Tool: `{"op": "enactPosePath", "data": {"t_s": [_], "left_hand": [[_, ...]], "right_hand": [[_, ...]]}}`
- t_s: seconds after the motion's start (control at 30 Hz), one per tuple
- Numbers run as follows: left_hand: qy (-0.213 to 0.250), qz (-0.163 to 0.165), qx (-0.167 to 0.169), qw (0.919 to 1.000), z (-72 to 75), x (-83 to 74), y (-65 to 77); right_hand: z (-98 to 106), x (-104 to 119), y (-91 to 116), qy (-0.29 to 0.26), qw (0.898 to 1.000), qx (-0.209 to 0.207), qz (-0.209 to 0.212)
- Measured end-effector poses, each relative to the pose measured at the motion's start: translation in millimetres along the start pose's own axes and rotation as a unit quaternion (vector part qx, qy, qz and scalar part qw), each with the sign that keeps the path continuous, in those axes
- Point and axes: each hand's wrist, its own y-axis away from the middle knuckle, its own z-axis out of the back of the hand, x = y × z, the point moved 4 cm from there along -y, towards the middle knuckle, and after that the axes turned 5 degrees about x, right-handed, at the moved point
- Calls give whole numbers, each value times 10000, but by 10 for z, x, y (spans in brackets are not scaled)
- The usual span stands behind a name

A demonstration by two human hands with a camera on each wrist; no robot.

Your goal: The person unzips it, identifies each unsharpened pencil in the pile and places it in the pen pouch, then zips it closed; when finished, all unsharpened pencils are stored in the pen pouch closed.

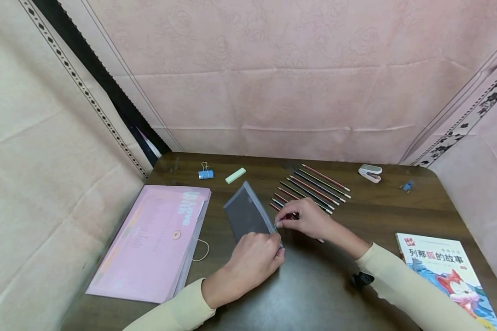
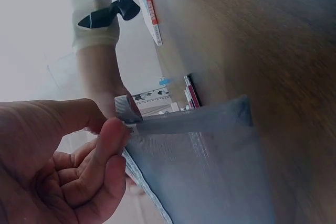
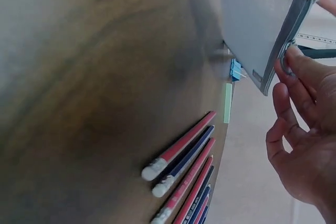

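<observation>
A grey mesh zip pouch (image 1: 248, 214) is held tilted above the middle of the table. My left hand (image 1: 250, 259) pinches its near corner, thumb against fingers, beside a grey fabric tab (image 2: 126, 109) in the left wrist view. At the zipped edge my right hand (image 1: 308, 218) pinches the metal zipper pull (image 3: 286, 62) between thumb and finger. Whether the zipper is open along its length I cannot tell. Several pencils (image 1: 319, 189) lie in a slanted row beyond and partly under my right hand; white erasers (image 3: 155, 170) tip them.
To the left lies a pink folder (image 1: 145, 248) with a string loop. A blue binder clip (image 1: 205, 174) and a pale green bar (image 1: 235, 175) sit at the back. A small stapler (image 1: 370, 173), a little blue object (image 1: 407, 186) and a picture book (image 1: 443, 271) are at the right.
</observation>
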Motion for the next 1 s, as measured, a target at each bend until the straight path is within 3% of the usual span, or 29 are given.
{"op": "enactPosePath", "data": {"t_s": [0.47,0.83,1.0], "left_hand": [[141,-428,117,9989,-23,-71,-20],[376,-971,307,9941,-62,-224,10],[399,-1114,461,9919,-79,-263,41]], "right_hand": [[59,-139,-397,714,9970,-311,23],[113,-308,-641,1261,9881,-699,-543],[135,-372,-719,1619,9790,-921,-830]]}}
